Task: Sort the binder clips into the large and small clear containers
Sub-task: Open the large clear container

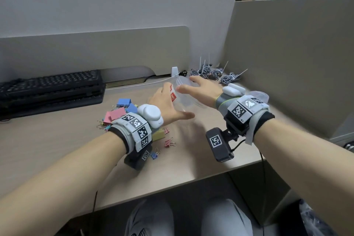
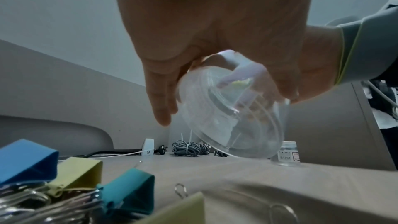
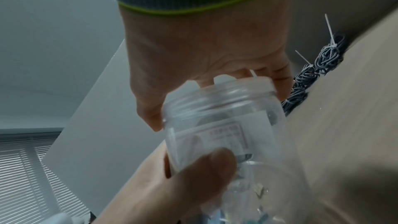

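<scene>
Head view: my left hand (image 1: 166, 105) grips the large clear container (image 1: 182, 96), tilted above the surface (image 1: 191, 149); my right hand (image 1: 199, 90) clasps its lid. Step: opening. Next: unscrew, then load the binder clips (image 1: 118, 113).

Light wood-grain desk (image 1: 191, 159) and what lies on it

Coloured binder clips (image 1: 122, 109) lie heaped left of centre (a few small ones loose nearby); a black keyboard (image 1: 51, 90) sits far left, grey cable bundles (image 1: 210, 73) with zip ties along the back, a small clear container (image 2: 287, 153) at right.
</scene>
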